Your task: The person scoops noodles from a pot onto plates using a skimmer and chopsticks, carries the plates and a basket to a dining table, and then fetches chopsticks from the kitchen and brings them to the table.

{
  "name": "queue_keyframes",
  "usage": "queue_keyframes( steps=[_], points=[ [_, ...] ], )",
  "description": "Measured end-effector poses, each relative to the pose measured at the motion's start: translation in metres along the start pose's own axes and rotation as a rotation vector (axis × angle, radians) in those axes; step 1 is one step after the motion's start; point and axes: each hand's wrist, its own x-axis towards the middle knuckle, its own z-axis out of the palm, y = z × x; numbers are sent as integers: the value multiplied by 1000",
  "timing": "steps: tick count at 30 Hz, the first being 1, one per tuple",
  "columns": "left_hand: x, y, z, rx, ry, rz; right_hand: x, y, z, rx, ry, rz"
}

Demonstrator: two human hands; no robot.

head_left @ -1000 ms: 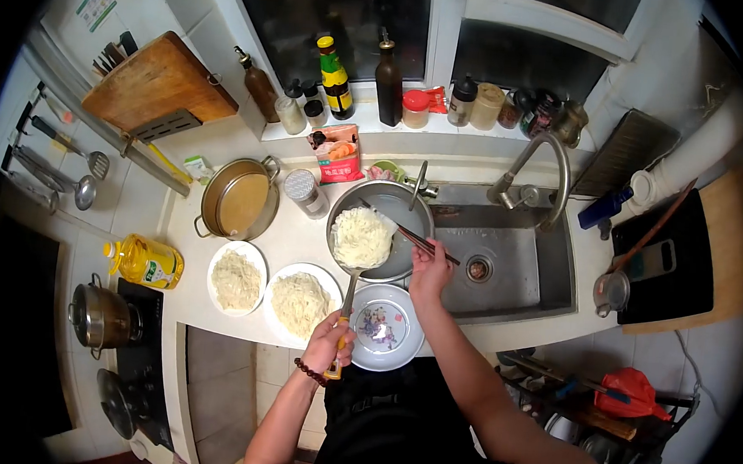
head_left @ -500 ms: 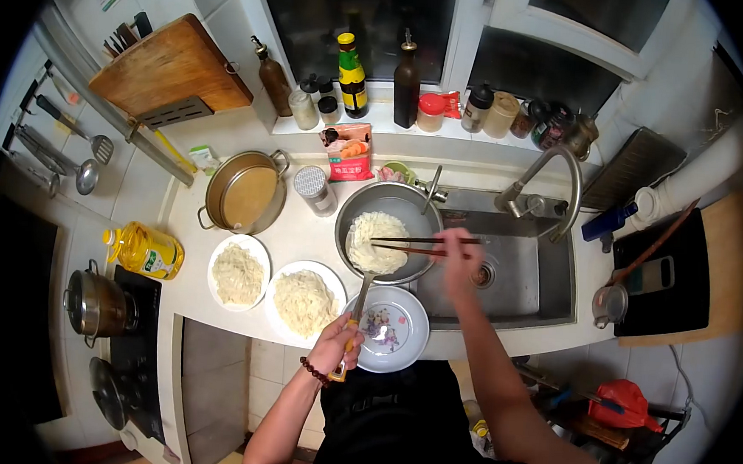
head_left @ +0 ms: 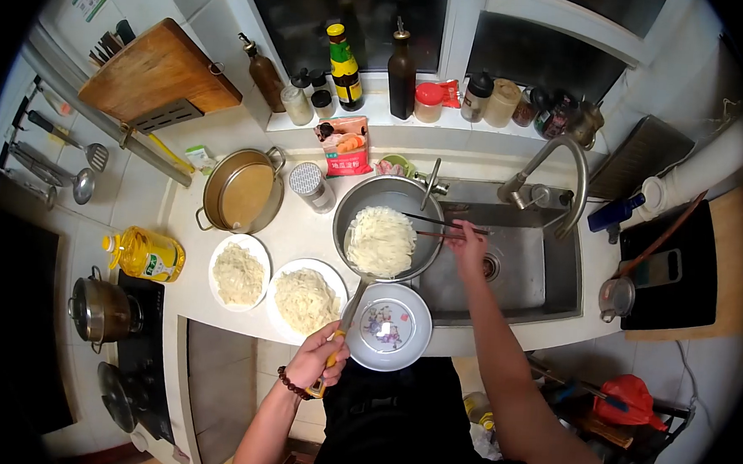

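Observation:
My left hand [head_left: 317, 361] is closed around the yellow grip of a long-handled skimmer [head_left: 351, 311]. Its head is hidden beneath a heap of pale, wide noodles [head_left: 382, 241] in the metal basin [head_left: 353, 204] of water. My right hand [head_left: 470, 245] pinches a pair of dark chopsticks [head_left: 445, 228], whose tips reach the right side of the noodles. Directly in front of me, below the basin, is a white plate [head_left: 412, 341] with a floral print and no food on it. Two white plates to its left carry noodle piles [head_left: 306, 300] [head_left: 238, 275].
The sink [head_left: 518, 266] with its curved faucet [head_left: 580, 181] adjoins the basin on the right. A pot of brownish liquid [head_left: 244, 194], a shaker can [head_left: 312, 186] and a red starch packet [head_left: 344, 147] stand behind. An oil jug [head_left: 151, 254] is near the stove at left.
The noodle heap looks larger and more spread out in the basin. My right hand has moved slightly up and right, the chopsticks now at the heap's right edge. My left hand has shifted slightly left.

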Motion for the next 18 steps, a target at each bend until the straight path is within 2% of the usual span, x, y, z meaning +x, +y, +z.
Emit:
queue_keyframes(
  steps=[2, 4, 7, 11, 15, 17, 18],
  points=[
    [-3, 1, 1, 4, 8, -18, 5, 6, 16, 37, -50, 69],
    [-6, 0, 3, -2, 10, -44, 6, 8, 29, 202, -140, 115],
    [-8, -4, 10, -6, 112, -37, 3, 2, 41, 230, -146, 135],
    [-4, -9, 3, 1, 104, -32, -8, -8, 50, 265, -101, 182],
    [7, -15, -4, 15, 115, -7, -16, -12, 45, 174, -189, 171],
    [12, -18, -6, 2, 117, -10, -26, -22, 43, 55, -345, 100],
    [15, -19, -7, -2, 119, -2, -35, -30, 45, 52, -345, 98]
  ],
)
